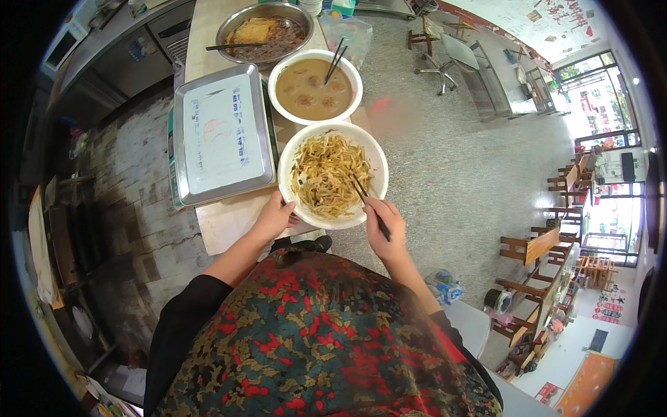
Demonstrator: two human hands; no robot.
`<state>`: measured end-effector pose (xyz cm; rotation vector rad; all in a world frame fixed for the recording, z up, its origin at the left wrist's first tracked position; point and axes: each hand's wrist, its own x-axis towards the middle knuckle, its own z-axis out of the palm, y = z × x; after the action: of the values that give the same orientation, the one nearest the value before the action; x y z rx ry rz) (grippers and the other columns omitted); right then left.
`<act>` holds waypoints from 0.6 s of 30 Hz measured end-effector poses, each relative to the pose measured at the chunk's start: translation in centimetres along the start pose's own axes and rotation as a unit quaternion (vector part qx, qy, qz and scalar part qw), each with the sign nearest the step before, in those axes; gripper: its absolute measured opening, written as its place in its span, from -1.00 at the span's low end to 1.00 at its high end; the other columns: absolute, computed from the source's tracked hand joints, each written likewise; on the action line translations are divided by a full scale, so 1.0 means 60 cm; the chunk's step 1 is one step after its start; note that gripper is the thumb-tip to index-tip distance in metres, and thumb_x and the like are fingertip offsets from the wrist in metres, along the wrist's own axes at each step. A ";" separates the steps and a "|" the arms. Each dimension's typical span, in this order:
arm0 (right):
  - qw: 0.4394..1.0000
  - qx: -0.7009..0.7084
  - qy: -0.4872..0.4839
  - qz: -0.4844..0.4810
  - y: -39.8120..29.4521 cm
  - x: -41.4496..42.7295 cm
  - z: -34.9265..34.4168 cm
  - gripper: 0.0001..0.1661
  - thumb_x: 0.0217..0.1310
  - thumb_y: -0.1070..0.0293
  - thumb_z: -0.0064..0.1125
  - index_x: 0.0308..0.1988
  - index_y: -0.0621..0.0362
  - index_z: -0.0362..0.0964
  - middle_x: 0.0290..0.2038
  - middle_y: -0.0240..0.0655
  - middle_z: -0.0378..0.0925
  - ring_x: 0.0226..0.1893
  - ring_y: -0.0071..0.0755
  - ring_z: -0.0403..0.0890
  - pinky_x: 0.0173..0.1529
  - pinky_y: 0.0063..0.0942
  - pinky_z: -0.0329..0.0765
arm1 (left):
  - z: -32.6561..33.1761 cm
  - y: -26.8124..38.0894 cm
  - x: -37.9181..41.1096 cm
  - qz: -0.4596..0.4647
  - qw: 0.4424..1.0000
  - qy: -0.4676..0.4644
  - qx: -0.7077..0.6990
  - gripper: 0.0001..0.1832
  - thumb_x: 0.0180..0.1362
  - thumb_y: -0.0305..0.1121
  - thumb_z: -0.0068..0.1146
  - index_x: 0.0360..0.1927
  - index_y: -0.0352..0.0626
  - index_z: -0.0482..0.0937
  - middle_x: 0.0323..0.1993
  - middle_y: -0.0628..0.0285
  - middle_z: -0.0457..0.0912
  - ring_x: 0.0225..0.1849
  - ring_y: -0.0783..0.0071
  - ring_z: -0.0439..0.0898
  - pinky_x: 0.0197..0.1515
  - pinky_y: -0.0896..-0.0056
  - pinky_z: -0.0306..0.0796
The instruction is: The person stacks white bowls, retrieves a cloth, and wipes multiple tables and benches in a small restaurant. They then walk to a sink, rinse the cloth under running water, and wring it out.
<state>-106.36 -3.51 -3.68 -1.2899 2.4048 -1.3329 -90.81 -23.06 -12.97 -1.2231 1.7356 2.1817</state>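
Note:
My left hand [277,216] grips the lower left rim of a white bowl [379,156] at the table's near end. Shredded, noodle-like food [331,177] fills it; the exact kind is unclear. A pair of dark chopsticks [384,229] is held in my right hand [386,221], over the bowl's right rim, with the tips in the food. Just beyond stands another white bowl [276,104] of brown broth [302,78] with several round pieces in it. Dark chopsticks [338,57] lean in that broth.
Left of the bowls, a metal tray [182,130] lined with a printed sheet [221,151] rests on a scale [173,151]. Farther back sits a steel basin [221,23] of dark liquid and yellowish food, chopsticks [229,47] across its rim. Wooden benches [539,245] line the right.

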 end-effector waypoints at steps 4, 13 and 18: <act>0.991 0.094 0.015 0.089 -0.002 -0.022 -0.051 -0.86 0.22 0.56 0.09 -0.21 0.31 0.52 -0.37 -0.13 0.56 -0.37 -0.30 0.65 -0.29 -0.50 0.54 | -0.003 -0.002 0.003 -0.015 1.000 -0.008 -0.005 -0.66 0.37 -0.41 -0.19 0.17 -0.19 0.17 -0.06 0.13 0.51 -0.32 0.45 0.61 -0.26 0.38 0.56; 0.876 0.377 0.065 0.292 0.041 -0.029 0.055 -0.75 0.32 0.44 0.04 -0.12 0.44 0.48 -0.23 -0.15 0.59 -0.25 -0.39 0.65 -0.12 -0.50 0.60 | 0.001 0.006 0.000 0.001 1.000 -0.001 -0.019 -0.70 0.35 -0.40 -0.14 0.09 -0.26 0.21 -0.16 0.12 0.53 -0.35 0.45 0.62 -0.33 0.40 0.58; 0.891 0.357 -0.005 0.279 0.037 -0.012 0.048 -0.74 0.32 0.45 0.04 -0.09 0.42 0.47 -0.22 -0.18 0.59 -0.25 -0.38 0.64 -0.11 -0.48 0.60 | -0.004 -0.001 0.009 -0.016 1.000 -0.018 0.002 -0.68 0.38 -0.42 -0.22 0.17 -0.16 0.17 -0.07 0.13 0.52 -0.34 0.44 0.62 -0.28 0.40 0.57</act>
<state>-105.99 -4.31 -7.25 -0.3694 1.7489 -1.7220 -91.01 -23.45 -13.37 -1.1956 1.6935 2.1675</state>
